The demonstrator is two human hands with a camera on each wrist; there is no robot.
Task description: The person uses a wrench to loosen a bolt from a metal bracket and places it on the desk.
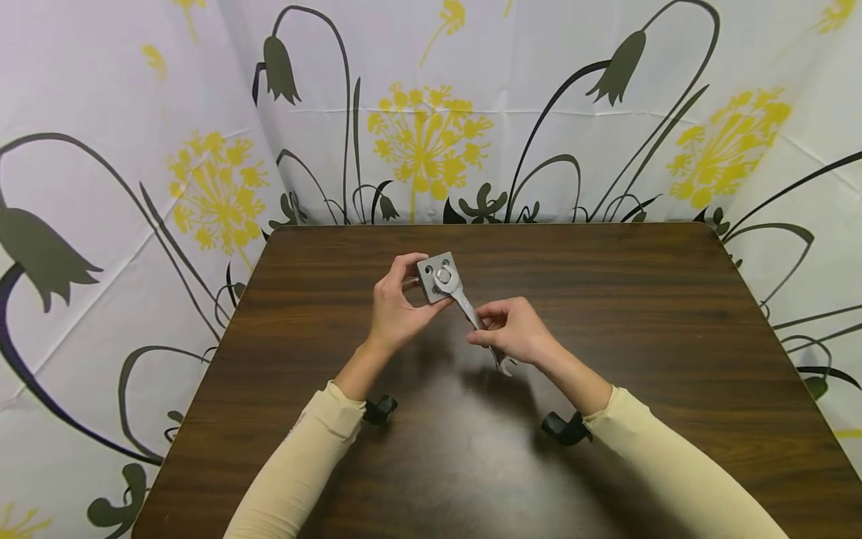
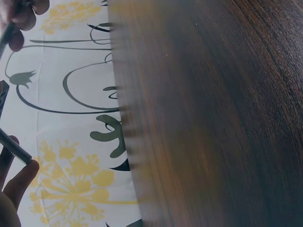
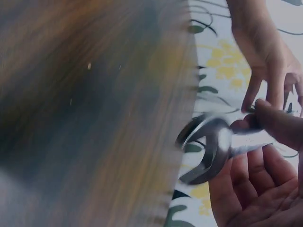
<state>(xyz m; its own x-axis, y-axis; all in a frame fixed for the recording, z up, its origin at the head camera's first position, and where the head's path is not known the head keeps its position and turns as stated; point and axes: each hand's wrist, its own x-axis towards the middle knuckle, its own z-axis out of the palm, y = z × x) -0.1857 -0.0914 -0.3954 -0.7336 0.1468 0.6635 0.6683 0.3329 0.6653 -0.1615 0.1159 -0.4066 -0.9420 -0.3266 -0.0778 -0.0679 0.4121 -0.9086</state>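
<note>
My left hand point(image 1: 393, 311) grips a small grey metal block point(image 1: 438, 261) with several holes, raised above the table. A bolt passes through it; its head point(image 1: 444, 276) sits inside the ring end of a combination wrench point(image 1: 468, 308). The bolt's threaded shank point(image 2: 17, 150) sticks out behind the block in the left wrist view, one fingertip against its end. My right hand point(image 1: 517, 329) pinches the wrench handle between thumb and fingers. The wrench's open end point(image 3: 220, 146) points down past that hand, toward the table, blurred in the right wrist view.
Below the hands spreads a dark wood-grain table point(image 1: 303, 284). A white curtain point(image 1: 525, 75) with yellow and grey flowers hangs behind its far edge and along both sides. Black wrist mounts point(image 1: 566, 428) stick out from the inner sides of both forearms.
</note>
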